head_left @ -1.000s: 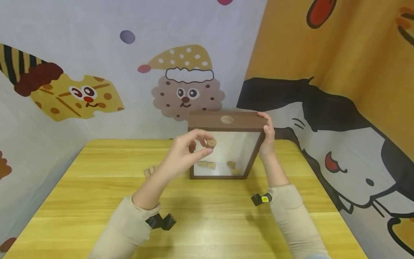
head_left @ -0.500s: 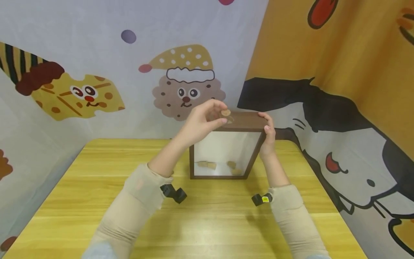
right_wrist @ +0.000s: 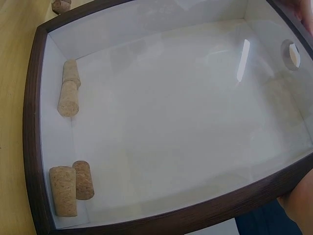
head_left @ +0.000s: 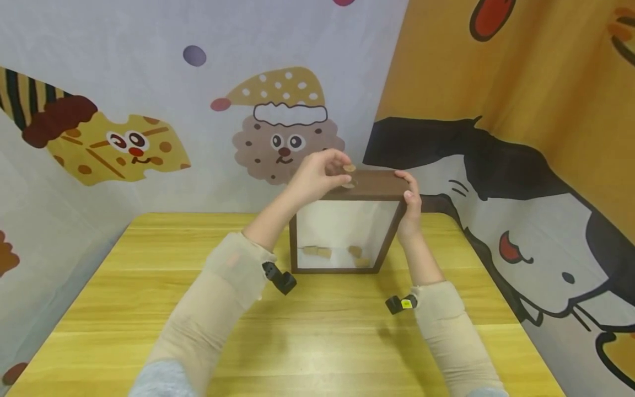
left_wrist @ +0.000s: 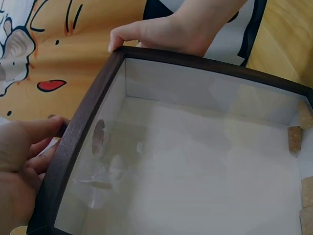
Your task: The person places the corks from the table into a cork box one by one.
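A dark brown wooden display box with a clear front stands upright on the table, a round hole in its top. My left hand pinches a cork between thumb and fingers just above that hole. In the left wrist view the left hand is beside the box's top edge, the cork mostly hidden there. My right hand grips the box's right side near the upper corner. Inside, several corks lie on the bottom, among them a tapered cork and a darker cork.
Behind the box's lower edge, loose cork lies on the wooden table; my left arm hides that spot in the head view. A cartoon-printed curtain hangs close behind the table and along its right.
My left hand has carried the cork up and right, from in front of the clear panel to above the top hole. The right hand and the box have stayed put.
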Demonstrator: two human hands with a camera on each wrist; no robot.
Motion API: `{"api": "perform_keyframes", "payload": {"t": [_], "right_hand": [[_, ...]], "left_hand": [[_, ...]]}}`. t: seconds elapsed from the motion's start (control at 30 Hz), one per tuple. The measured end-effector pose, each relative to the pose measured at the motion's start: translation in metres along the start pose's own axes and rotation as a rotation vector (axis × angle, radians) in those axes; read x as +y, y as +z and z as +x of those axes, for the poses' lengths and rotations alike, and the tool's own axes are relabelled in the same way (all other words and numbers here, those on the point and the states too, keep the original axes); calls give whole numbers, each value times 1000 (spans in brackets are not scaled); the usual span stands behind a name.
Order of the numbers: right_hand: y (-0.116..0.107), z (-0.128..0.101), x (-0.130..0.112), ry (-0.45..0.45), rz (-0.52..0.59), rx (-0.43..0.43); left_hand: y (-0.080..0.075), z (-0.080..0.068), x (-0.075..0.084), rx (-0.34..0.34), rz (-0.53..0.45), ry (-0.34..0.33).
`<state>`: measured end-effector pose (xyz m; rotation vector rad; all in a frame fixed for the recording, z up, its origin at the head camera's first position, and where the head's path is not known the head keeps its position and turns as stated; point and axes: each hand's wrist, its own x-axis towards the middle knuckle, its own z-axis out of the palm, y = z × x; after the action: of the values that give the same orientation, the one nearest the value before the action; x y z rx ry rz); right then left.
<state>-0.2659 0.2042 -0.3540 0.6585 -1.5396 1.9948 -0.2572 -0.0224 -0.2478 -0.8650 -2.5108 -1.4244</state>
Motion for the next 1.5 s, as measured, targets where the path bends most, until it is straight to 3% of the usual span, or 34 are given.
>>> {"api": "perform_keyframes", "payload": {"t": [0.4,0.7,1.03,1.27,1.4,1.5], "right_hand": [[-1,1,2,-7,-39,17],[-2,0,3,-9,-11,2],[0,0,1,-18,-3,-10],[1,0,1,-34,5,-2],[0,0,1,-29,-23,2],[0,0,2,-20,-43,4]], "left_hand": [[6,1,-2,2,95,-33],[0,-9,-1,-13,39,1],[-15,-61,-2,22,-81,109],[-24,-100,-19,123,-86,202],[-28,-123,-38,168,-86,174],[-30,-139,-53,197,-76,115]]}}
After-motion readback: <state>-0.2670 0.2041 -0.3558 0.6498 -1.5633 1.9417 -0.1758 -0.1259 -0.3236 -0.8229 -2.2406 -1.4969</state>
